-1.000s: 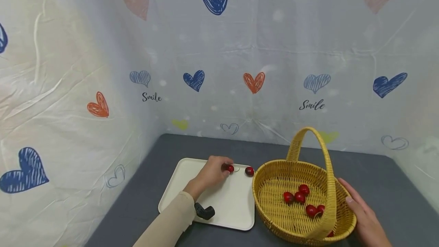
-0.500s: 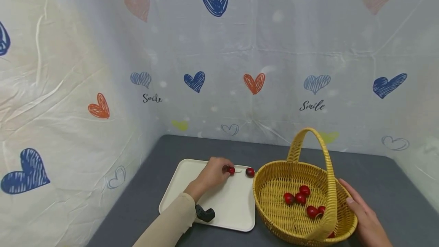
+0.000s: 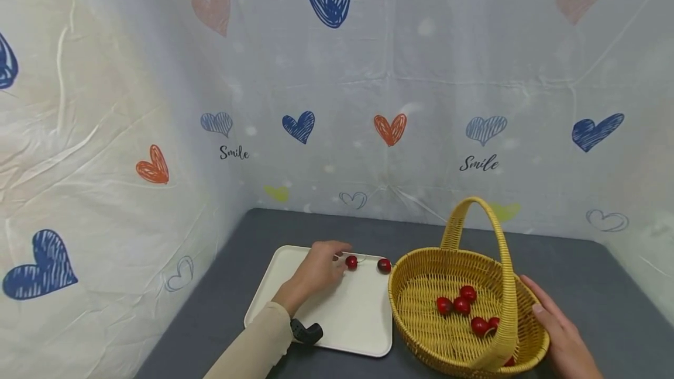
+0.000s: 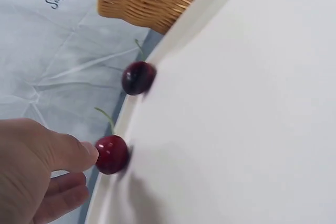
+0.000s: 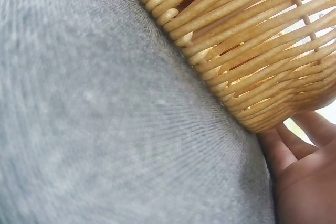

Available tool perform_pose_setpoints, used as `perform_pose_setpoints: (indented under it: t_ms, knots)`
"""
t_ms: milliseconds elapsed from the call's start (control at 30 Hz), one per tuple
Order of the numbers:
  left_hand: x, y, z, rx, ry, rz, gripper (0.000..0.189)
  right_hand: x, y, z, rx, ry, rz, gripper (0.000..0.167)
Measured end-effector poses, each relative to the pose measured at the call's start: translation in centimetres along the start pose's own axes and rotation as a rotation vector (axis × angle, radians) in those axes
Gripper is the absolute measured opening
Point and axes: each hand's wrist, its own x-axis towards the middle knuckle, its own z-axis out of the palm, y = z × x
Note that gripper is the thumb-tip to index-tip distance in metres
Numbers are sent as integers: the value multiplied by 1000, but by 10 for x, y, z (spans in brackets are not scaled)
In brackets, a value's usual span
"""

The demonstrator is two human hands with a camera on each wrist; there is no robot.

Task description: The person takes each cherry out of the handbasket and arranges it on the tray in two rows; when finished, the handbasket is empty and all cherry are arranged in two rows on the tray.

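In the head view my left hand (image 3: 318, 271) is over the far part of a cream tray (image 3: 358, 326), its thumb and fingers spread apart. Just beside its fingertips lies a red cherry (image 3: 351, 262) with a thin stem; the left wrist view shows the thumb at the edge of this cherry (image 4: 111, 155), not gripping it. A darker cherry (image 3: 384, 265) sits at the tray's far right corner. My right hand (image 3: 566, 332) rests along the outer right side of a yellow woven basket (image 3: 421, 344), fingers fairly straight; part of them is hidden behind the wicker in the right wrist view.
Several cherries (image 3: 461, 306) lie inside the basket, whose tall arched handle (image 3: 508, 285) rises across its right part. Tray and basket stand side by side on a dark grey table (image 3: 316, 224). A heart-patterned curtain (image 3: 389, 75) hangs behind and at the sides.
The left hand's fingers have parted from the red cherry, which they pinched before, and the hand has drawn slightly left. The cherry stays on the tray. The right hand keeps its place.
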Motion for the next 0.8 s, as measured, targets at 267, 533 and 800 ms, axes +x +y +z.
perform_pose_setpoints:
  t_ms: [267, 533, 800]
  knots:
    - [-4, 28, -11, -267, 22, 109, 45, 0, 2, -1, 18, -4, -19, 63]
    - [-3, 75, -6, -606, -155, 168, 46, 0, 4, -1, 46, -16, -56, 62]
    - [5, 116, 19, -817, -347, 216, 43, 0, 6, 0, 67, -17, -70, 62]
